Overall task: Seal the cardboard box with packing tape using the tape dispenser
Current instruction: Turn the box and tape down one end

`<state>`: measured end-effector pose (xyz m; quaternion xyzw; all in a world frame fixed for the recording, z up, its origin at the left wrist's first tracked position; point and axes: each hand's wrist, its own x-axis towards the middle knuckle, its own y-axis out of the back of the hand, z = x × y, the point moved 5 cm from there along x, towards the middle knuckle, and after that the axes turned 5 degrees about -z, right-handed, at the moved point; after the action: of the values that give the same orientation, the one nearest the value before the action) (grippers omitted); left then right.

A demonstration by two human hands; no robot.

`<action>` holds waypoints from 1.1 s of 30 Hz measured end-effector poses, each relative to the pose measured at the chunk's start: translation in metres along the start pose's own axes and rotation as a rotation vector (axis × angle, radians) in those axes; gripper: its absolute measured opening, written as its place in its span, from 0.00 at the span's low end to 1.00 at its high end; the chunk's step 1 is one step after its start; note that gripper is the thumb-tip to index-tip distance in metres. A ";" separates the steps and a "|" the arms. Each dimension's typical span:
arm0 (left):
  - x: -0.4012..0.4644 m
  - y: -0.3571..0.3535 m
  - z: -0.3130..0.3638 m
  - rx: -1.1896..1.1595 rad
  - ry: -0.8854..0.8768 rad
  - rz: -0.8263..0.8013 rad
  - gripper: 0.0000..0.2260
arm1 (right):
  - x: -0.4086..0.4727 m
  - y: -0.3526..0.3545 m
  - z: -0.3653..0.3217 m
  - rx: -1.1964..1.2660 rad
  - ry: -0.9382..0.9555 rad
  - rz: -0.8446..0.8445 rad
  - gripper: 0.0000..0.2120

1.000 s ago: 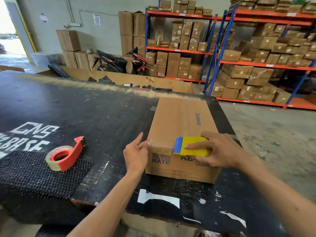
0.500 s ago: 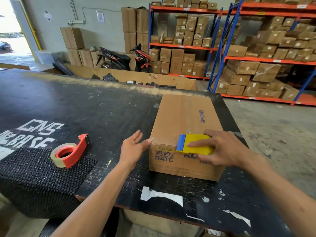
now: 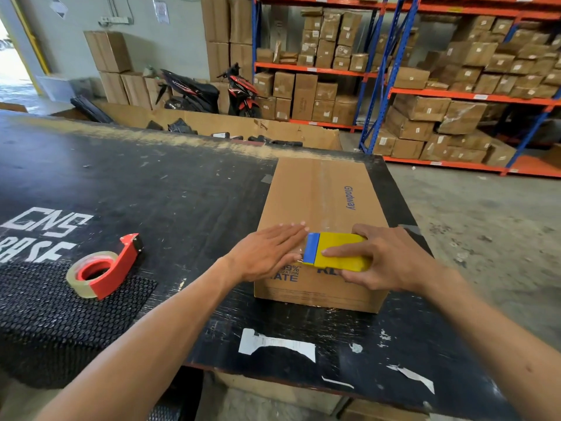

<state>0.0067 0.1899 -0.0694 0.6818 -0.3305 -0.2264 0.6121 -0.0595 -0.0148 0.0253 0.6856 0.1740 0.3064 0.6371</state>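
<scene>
- The cardboard box (image 3: 321, 208) lies flat on the black surface (image 3: 151, 183), near its right edge, a strip of clear tape running down the middle of its lid.
- Right hand (image 3: 385, 259) has its grip pinched around a yellow and blue scraper (image 3: 334, 252) at the box's near top edge.
- Left hand (image 3: 270, 253) lies flat, fingers spread and holding nothing, palm down on the lid just beside the scraper's blue end.
- The red tape dispenser (image 3: 106, 268) rests well to the left on a dark mesh mat (image 3: 60, 323), untouched.
</scene>
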 end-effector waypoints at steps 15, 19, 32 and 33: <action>0.002 0.001 -0.003 -0.030 0.001 0.034 0.33 | -0.056 0.022 0.059 -0.102 0.023 -0.154 0.21; 0.005 -0.002 -0.003 0.013 -0.042 0.018 0.29 | -0.053 0.022 0.058 -0.100 0.015 -0.160 0.21; 0.061 0.000 0.046 0.043 -0.225 -0.062 0.30 | -0.057 0.014 0.062 -0.068 0.066 -0.098 0.21; 0.061 -0.003 0.045 0.033 -0.215 -0.073 0.29 | -0.057 0.012 0.062 -0.072 0.073 -0.086 0.20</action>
<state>0.0170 0.1148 -0.0735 0.6753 -0.3728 -0.3148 0.5531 -0.0647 -0.0998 0.0257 0.6424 0.2154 0.3098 0.6671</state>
